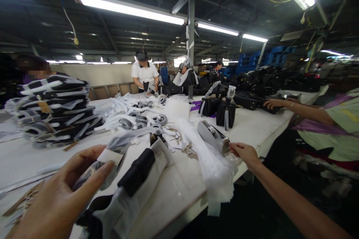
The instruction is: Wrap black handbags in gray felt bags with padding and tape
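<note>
My left hand [66,190] pinches a strap bundled in clear plastic [119,142], with a small white paper piece [110,156] under the thumb. Below it lies a black bag [137,171] partly covered in white wrapping sheet, near the table's front edge. Over on the right, my right hand [246,153] has thumb and fingers pinched together at the cutting end of a grey tape dispenser [210,134]. The clear tape between those fingertips hardly shows. Beside the dispenser, thin white plastic sheets [209,160] hang over the table edge.
A tall stack of wrapped black bags [58,112] stands at left. Wrapped straps [131,112] and paper scraps [179,140] cover the middle of the white table [179,183]. A black bag [226,115] stands beyond the dispenser. Co-workers are across the table and at right, where another person's hands [276,103] touch bags.
</note>
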`<action>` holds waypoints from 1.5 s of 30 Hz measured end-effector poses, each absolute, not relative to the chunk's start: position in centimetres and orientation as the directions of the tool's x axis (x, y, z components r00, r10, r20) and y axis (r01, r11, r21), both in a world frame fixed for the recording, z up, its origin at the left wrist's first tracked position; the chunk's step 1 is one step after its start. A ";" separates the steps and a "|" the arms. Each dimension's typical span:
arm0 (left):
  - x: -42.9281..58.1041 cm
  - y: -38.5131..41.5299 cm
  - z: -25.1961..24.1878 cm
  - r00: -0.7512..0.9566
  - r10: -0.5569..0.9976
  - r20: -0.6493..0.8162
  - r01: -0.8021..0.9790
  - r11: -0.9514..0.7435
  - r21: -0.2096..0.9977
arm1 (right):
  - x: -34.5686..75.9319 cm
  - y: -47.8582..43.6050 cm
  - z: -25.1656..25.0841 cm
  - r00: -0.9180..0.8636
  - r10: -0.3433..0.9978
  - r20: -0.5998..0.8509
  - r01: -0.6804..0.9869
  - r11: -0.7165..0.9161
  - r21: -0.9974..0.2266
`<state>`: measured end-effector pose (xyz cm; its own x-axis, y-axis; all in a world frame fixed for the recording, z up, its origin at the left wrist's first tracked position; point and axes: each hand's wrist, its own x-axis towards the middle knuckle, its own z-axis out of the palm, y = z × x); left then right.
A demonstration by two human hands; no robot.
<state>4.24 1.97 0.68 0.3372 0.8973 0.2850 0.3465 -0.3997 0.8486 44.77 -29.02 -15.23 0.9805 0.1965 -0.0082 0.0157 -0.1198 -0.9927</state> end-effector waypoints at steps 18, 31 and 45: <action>3.7 0.0 2.1 0.530 0.837 0.139 0.177 -0.269 0.947 | 41.4 -28.5 -16.4 0.997 0.070 -0.035 -0.024 -0.147 -0.989; 4.2 -0.9 1.5 0.549 0.767 0.331 -0.040 -0.372 0.927 | 24.3 -18.4 -4.5 0.503 0.740 0.447 0.404 0.256 -0.878; 4.1 -0.5 -0.2 0.559 0.699 0.445 -0.053 -0.506 0.861 | 18.1 -9.2 -1.6 0.471 0.806 0.359 0.243 0.273 -0.931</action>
<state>4.12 -0.49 -0.16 0.5595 0.6993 0.4450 -0.0531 -0.5056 0.8611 18.06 -9.21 -1.58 0.4707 0.8060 0.3589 0.2429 0.2726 -0.9309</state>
